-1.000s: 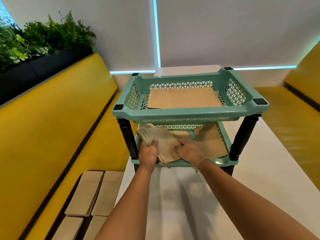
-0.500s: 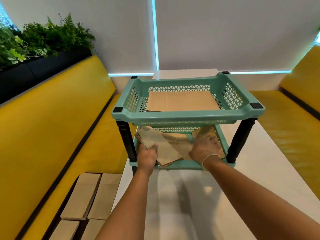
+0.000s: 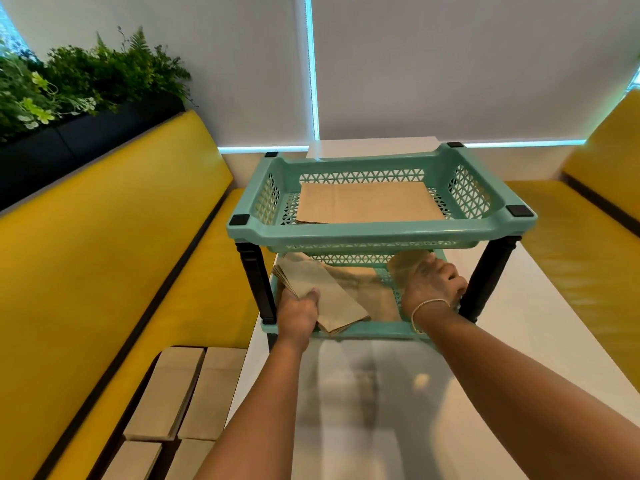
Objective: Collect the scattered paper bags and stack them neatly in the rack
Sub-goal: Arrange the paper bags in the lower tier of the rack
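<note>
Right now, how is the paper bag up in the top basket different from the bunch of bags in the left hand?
The bag in the top basket lies flat, square with the basket and untouched. The bunch of bags sits tilted in the bottom basket, slightly fanned at its far corner, gripped by the left hand. The top one looks wide; the bunch looks narrower and thicker. Both are plain brown paper.

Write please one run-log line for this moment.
left hand: grips bag stack | right hand: holds bag at lower tier's right | rack: top tier has flat bags
</note>
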Motion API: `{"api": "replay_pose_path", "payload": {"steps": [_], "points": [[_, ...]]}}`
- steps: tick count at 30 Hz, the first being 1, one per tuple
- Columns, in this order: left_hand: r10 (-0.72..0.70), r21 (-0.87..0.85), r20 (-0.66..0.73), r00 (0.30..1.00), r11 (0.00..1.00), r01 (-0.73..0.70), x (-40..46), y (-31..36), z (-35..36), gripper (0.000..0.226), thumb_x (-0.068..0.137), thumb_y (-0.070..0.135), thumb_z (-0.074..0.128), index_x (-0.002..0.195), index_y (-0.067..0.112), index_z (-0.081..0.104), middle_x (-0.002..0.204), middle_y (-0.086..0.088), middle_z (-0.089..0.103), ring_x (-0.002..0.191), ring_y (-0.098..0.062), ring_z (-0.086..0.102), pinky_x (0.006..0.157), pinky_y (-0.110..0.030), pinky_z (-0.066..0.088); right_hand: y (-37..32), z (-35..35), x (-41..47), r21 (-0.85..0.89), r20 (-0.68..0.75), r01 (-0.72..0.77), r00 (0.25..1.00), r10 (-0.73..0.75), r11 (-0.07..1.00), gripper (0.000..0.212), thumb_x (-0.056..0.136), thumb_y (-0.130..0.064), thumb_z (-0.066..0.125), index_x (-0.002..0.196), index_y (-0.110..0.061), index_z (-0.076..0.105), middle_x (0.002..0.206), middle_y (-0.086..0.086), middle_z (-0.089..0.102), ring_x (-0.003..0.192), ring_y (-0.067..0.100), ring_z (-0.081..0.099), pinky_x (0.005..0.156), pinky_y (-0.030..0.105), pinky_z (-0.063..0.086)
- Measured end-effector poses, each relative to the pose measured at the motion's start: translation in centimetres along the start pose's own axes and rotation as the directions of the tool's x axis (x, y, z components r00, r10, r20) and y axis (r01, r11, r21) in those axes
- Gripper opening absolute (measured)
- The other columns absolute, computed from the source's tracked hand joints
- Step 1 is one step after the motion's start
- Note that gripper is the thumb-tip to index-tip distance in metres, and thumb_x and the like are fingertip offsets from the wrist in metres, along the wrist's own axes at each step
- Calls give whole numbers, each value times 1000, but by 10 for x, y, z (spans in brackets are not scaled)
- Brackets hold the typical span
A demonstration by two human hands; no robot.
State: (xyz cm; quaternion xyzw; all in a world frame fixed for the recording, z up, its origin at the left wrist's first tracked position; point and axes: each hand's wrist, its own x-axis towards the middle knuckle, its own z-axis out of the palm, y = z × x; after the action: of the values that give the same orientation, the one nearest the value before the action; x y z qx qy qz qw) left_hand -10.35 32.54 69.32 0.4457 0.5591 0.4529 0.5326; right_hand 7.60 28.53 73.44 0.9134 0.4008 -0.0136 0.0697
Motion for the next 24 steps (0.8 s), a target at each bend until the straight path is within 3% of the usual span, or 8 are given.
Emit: {"api": "replay_pose_path", "payload": {"steps": [5, 7, 10, 14, 16, 18, 22, 24], "points": [[-24, 24, -12, 1000, 999, 24, 2, -1, 0, 38, 90, 17, 60, 127, 14, 49, 121, -7, 58, 112, -28, 53, 98, -43, 46, 6, 6, 4, 229, -118, -11, 992, 39, 973, 56, 89, -12, 49, 138, 0, 23, 129, 17, 39, 117, 33, 42, 89, 38, 40], [-27, 27, -18, 999, 999, 28, 1, -1, 1, 37, 91, 17, 59, 126, 13, 49, 117, -6, 57, 110, -27, 53, 96, -40, 47, 8, 7, 8, 277, -141, 43, 990, -4, 960, 58, 88, -13, 52, 138, 0, 24, 130, 16, 38, 119, 33, 42, 92, 39, 40], [-25, 25, -21, 999, 999, 25, 0, 1, 2, 35, 91, 17, 59, 125, 13, 50, 114, -5, 57, 107, -26, 54, 92, -37, 48, 8, 0, 14, 295, -222, 181, 968, -117, 938, 41, 92, -8, 40, 133, 0, 41, 129, 18, 43, 119, 32, 44, 98, 35, 38], [-20, 27, -19, 1000, 999, 21, 0, 1, 2, 35, 90, 17, 60, 124, 13, 51, 116, -8, 60, 107, -27, 56, 92, -39, 49, 6, -16, 12, 747, -89, 88, 996, -32, 658, 38, 93, -3, 42, 130, 4, 48, 136, 20, 46, 127, 32, 42, 105, 33, 34], [-22, 33, -18, 1000, 999, 22, 0, 1, 2, 35, 90, 17, 61, 123, 14, 51, 115, -6, 59, 107, -27, 55, 94, -42, 49, 4, -16, 11, 925, 62, -50, 998, -19, 376, 37, 91, 1, 45, 128, 1, 51, 133, 20, 50, 124, 33, 47, 103, 35, 40], [-19, 36, -19, 1000, 999, 20, -1, 1, 1, 35, 90, 18, 60, 123, 14, 51, 114, -5, 58, 107, -26, 54, 95, -42, 48, 2, -13, 6, 971, 204, -193, 976, -72, 140, 37, 89, 4, 48, 125, 1, 54, 130, 22, 54, 121, 35, 51, 100, 40, 45], [4, 51, -25, 1000, 999, -2, -1, 3, 1, 35, 91, 18, 60, 125, 11, 53, 113, -5, 61, 105, -24, 56, 95, -38, 47, -12, -1, -4, 930, 366, -366, 910, -194, 34, 33, 85, 1, 59, 118, 1, 59, 121, 21, 60, 114, 38, 56, 98, 50, 45], [31, 50, -13, 999, 998, -30, -3, 3, 0, 35, 91, 19, 61, 124, 10, 55, 114, -5, 63, 105, -24, 58, 93, -37, 48, -22, 4, -8, 920, 390, -386, 895, -214, 64, 28, 87, -4, 60, 115, -5, 62, 116, 15, 63, 108, 33, 59, 96, 49, 47]]}}
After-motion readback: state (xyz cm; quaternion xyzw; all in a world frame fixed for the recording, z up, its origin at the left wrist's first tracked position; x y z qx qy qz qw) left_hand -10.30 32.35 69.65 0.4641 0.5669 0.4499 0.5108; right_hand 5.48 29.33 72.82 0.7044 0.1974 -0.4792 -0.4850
